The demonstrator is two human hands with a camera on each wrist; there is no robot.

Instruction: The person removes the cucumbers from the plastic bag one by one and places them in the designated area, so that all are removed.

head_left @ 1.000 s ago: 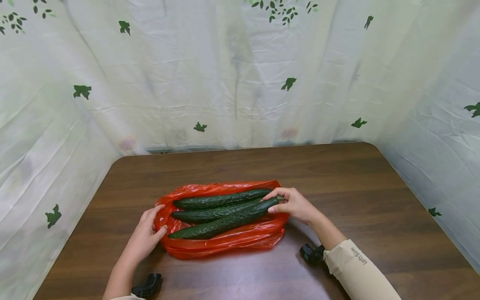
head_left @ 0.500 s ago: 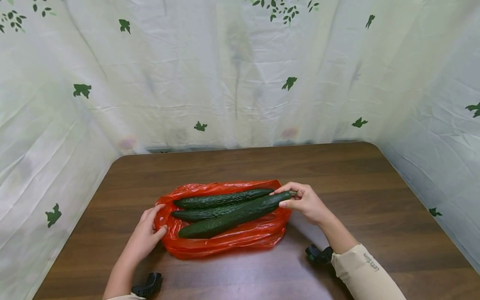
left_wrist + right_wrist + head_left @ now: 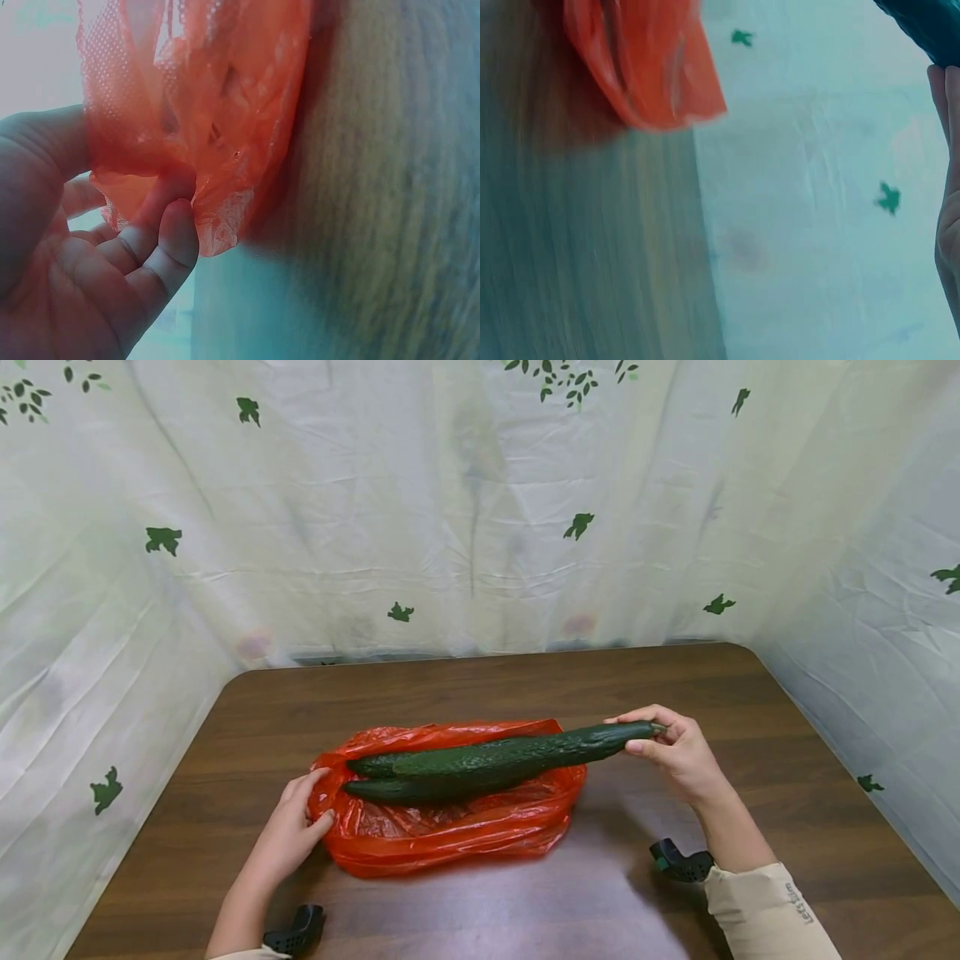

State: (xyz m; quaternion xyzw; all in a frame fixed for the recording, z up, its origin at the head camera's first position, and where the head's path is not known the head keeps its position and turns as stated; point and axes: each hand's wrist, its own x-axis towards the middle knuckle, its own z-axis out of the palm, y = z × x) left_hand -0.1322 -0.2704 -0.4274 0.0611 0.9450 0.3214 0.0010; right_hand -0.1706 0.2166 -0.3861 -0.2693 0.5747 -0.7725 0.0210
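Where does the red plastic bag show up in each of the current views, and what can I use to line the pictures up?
Head: lower middle, slightly left of centre, the red plastic bag lying open around the cucumbers.
Left wrist: upper half, left of centre, cut off by the top edge.
Right wrist: upper left, also cut off at the top.
Shared landmark: the brown wooden table, along the right in left wrist, lower left in right wrist.

Pale leaf-patterned curtains [image 3: 420,510] behind and beside brown wood-grain table [image 3: 675,693].
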